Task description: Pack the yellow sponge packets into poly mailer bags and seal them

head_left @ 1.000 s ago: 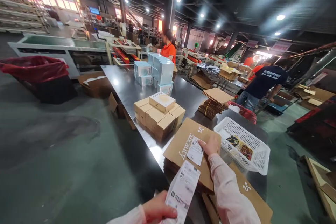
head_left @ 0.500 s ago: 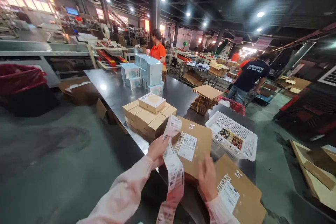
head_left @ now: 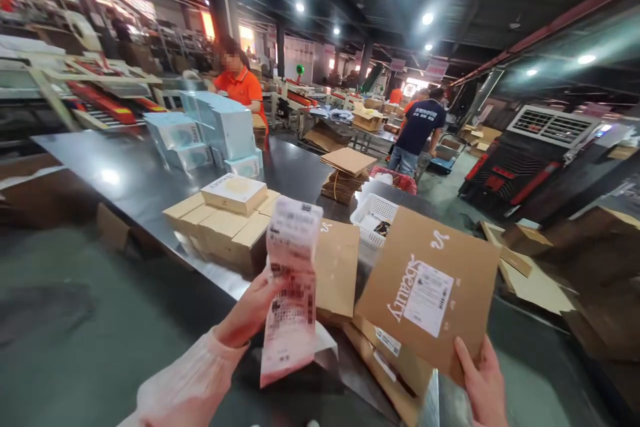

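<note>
Table: long dark metal table (head_left: 125, 170), running from far left toward the wearer.
Machine: black-and-red machine with a white vented top (head_left: 510, 170), on the floor at right.
People: one person in an orange shirt (head_left: 243, 88) beyond the table; another in a dark printed shirt (head_left: 423, 123) farther right, back turned.
Blue stack: pale blue printed boxes (head_left: 227, 127), piled on the table.
Tan group: plain tan cardboard boxes (head_left: 213, 233), side by side, one white-topped printed box (head_left: 235, 193) lying on them.
Mailer: flat brown cardboard mailer (head_left: 460, 260), white lettering, tilted above a lower brown cardboard pile (head_left: 373, 347). Another brown pile (head_left: 336, 267) between the hands.
Basket: white perforated plastic basket (head_left: 370, 210), partly behind the mailer; near it, a stack of flat brown cardboard (head_left: 345, 173).
Strip: long strip of white paper labels (head_left: 293, 240), hanging in folds, lower part reddish.
Right hand: right hand (head_left: 484, 377) closed on the mailer's lower edge, thumb on the printed face.
Left hand: left hand (head_left: 253, 307) closed, pinching the strip at its side.
Label: white printed shipping label (head_left: 429, 299), flat on the mailer beside the lettering.
</note>
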A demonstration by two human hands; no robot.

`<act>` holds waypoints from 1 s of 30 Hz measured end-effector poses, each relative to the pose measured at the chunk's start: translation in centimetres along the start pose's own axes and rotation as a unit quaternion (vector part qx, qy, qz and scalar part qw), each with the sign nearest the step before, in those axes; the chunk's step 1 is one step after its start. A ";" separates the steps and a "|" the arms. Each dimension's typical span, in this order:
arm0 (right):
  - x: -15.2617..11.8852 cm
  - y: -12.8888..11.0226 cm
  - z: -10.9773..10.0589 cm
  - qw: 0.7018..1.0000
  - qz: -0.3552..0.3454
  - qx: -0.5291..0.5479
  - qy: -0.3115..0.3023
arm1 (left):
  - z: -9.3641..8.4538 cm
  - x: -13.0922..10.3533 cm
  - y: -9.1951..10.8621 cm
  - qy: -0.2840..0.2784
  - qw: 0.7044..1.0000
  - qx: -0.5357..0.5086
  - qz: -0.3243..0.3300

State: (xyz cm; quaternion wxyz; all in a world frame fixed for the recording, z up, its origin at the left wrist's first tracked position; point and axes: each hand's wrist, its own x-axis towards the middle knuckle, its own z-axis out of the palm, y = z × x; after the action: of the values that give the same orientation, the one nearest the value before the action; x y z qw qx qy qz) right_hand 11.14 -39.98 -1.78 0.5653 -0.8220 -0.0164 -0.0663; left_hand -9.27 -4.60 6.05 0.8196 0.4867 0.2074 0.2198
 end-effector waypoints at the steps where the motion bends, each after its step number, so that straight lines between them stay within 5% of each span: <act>1: 0.0 0.3 -0.3 0.998 0.009 -0.056 0.010 | 0.0 -0.5 -0.9 -0.015 1.000 0.014 -0.002; 3: -1.4 -0.4 1.6 0.993 -0.001 -0.108 -0.040 | 0.2 -1.6 -3.3 -0.059 0.997 0.045 -0.022; 5: -4.7 -2.6 5.3 0.977 -0.048 -0.028 -0.208 | 0.6 -2.4 -5.9 -0.112 0.989 0.084 -0.048; 6: -6.7 -3.9 7.4 0.938 -0.065 0.064 -0.333 | 0.8 -2.7 -7.0 -0.138 0.983 0.107 -0.053; 7: -8.6 -5.2 9.3 0.912 -0.063 0.133 -0.382 | 0.8 -2.9 -7.7 -0.157 0.978 0.130 -0.049; 9: -11.8 -7.1 12.1 0.913 -0.038 0.186 -0.362 | 0.5 -2.7 -8.2 -0.165 0.972 0.167 -0.020; 12: -13.4 -8.2 13.9 0.921 -0.030 0.162 -0.354 | -0.5 -1.9 -7.3 -0.091 0.978 0.185 0.038; 20: -9.8 -12.5 15.9 0.875 -0.141 0.008 -0.464 | -0.8 -1.4 -8.2 0.015 0.986 0.161 0.030; 25: -9.8 -13.0 17.2 0.892 -0.187 -0.043 -0.408 | -0.8 -0.5 -9.6 0.122 0.985 0.117 0.043; 27: -8.7 -12.7 18.7 0.895 -0.207 -0.047 -0.392 | -1.3 0.2 -9.8 0.089 0.992 0.080 0.024; 30: -5.2 -12.3 22.7 0.904 -0.239 -0.051 -0.349 | -2.5 1.2 -10.2 -0.035 0.997 0.020 -0.069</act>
State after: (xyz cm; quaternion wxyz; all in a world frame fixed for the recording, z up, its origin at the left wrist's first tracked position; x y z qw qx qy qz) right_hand 6.75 -14.14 0.99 0.4481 -0.7914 -0.4056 0.0913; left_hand -8.10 -6.56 -4.29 0.8296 0.4954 0.2160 0.1407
